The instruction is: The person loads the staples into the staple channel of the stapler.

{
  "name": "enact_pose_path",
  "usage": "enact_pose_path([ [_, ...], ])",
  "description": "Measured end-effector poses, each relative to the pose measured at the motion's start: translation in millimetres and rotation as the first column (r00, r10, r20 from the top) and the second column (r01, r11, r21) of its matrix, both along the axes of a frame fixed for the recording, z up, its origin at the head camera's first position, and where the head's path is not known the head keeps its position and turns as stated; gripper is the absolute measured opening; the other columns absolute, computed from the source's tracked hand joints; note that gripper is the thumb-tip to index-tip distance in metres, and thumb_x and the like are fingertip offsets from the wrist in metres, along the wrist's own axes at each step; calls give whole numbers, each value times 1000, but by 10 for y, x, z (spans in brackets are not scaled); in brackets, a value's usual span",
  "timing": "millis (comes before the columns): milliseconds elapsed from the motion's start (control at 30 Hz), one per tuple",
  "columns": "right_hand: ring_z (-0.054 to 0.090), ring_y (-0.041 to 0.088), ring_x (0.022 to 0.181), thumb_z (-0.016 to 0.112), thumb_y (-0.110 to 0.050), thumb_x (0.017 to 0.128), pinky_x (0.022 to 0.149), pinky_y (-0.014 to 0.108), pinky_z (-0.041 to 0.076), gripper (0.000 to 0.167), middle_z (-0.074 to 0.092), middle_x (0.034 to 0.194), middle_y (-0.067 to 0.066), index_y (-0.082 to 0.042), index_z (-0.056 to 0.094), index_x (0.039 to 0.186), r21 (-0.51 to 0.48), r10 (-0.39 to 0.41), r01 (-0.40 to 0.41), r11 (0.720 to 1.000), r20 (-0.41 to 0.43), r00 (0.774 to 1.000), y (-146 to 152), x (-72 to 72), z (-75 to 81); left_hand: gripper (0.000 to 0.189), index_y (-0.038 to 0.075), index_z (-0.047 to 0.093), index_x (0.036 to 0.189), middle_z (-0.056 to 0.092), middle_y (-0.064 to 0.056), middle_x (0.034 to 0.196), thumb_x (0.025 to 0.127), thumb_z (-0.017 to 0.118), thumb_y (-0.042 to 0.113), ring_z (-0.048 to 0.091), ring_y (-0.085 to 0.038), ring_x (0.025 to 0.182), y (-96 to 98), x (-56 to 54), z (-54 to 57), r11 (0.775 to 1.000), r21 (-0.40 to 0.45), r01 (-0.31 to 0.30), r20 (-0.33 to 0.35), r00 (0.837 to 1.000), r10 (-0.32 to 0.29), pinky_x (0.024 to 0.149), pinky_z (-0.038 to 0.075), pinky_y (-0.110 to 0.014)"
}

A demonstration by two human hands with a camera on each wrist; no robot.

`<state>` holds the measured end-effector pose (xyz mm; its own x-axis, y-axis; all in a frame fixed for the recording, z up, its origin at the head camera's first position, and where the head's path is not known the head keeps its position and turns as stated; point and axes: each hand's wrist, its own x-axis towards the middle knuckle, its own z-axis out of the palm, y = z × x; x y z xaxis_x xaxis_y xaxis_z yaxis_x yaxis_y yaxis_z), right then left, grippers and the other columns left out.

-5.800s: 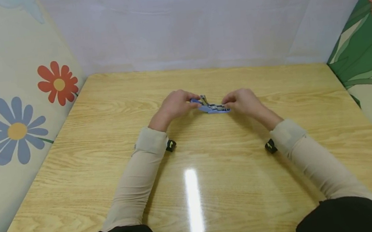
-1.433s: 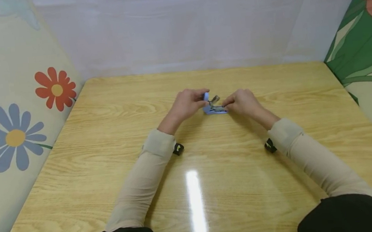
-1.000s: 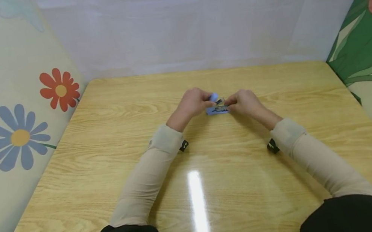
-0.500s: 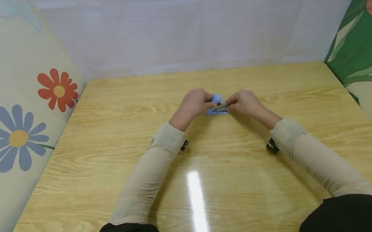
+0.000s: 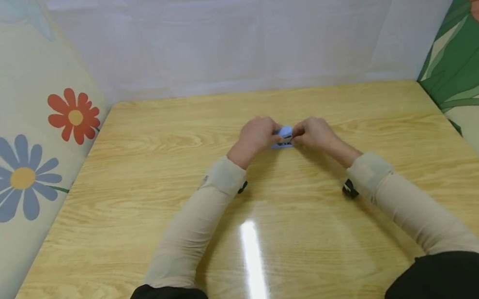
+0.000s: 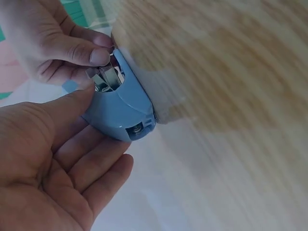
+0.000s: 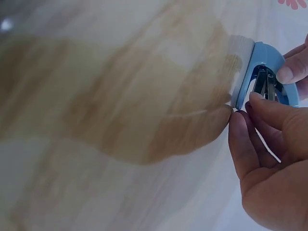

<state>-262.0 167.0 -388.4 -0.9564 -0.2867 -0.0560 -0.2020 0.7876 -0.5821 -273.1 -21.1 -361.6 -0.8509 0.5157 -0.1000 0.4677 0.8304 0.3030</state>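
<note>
A small light-blue stapler (image 5: 284, 130) stands on the table between both hands. My left hand (image 5: 256, 135) grips its rear and upper handle from the left, thumb on one side and fingers behind, as the left wrist view shows. My right hand (image 5: 314, 133) pinches the front end, thumb and fingertips at the metal staple channel (image 7: 264, 83) and base. In the left wrist view, the blue handle (image 6: 115, 108) lies over the shiny metal parts (image 6: 109, 78), which show through the gap at its side. The fingers hide part of the stapler's front.
The wood-grain table (image 5: 299, 221) spreads around the hands, with a bright light reflection in front. A white sheet (image 5: 228, 38) hangs behind its far edge. Flower-patterned panels (image 5: 23, 178) border the left and right sides.
My left hand has moved right, bringing the raised blue handle of the stapler over and down above its base and metal channel. My right hand has stayed nearly in place at the front end.
</note>
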Motion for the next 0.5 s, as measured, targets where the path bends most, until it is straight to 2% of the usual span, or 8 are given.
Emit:
enact_pose_path([
  [167, 60, 19, 74, 75, -12, 90, 66, 27, 44, 12, 78, 92, 13, -1, 79, 94, 37, 15, -13, 999, -44, 999, -11, 0, -2, 16, 19, 75, 97, 74, -2, 98, 101, 65, 31, 56, -16, 81, 54, 4, -41, 999, -32, 11, -29, 999, -12, 76, 49, -31],
  [267, 59, 21, 74, 76, -11, 89, 66, 27, 43, 11, 78, 89, 13, -1, 79, 92, 44, 21, -18, 999, -61, 998, -15, -2, 10, 18, 17, 74, 95, 72, -3, 96, 101, 65, 32, 54, -17, 80, 79, 13, -30, 998, -59, 15, -47, 999, -18, 74, 49, -32],
  [400, 60, 20, 73, 76, -12, 90, 65, 27, 44, 14, 78, 90, 14, 0, 79, 96, 56, 22, -19, 998, -47, 999, -18, -15, 6, 17, 18, 76, 96, 72, -2, 95, 101, 65, 30, 53, -16, 79, 107, 25, -13, 995, -103, 13, -55, 998, -19, 72, 48, -30],
  [500, 62, 21, 76, 75, -12, 91, 69, 28, 47, 16, 78, 96, 16, 1, 79, 100, 60, 21, -19, 998, -32, 999, -18, -21, -17, 16, 19, 78, 98, 72, -1, 94, 101, 66, 30, 53, -16, 80, 133, 27, -21, 991, -132, 6, -53, 998, -14, 73, 49, -31],
])
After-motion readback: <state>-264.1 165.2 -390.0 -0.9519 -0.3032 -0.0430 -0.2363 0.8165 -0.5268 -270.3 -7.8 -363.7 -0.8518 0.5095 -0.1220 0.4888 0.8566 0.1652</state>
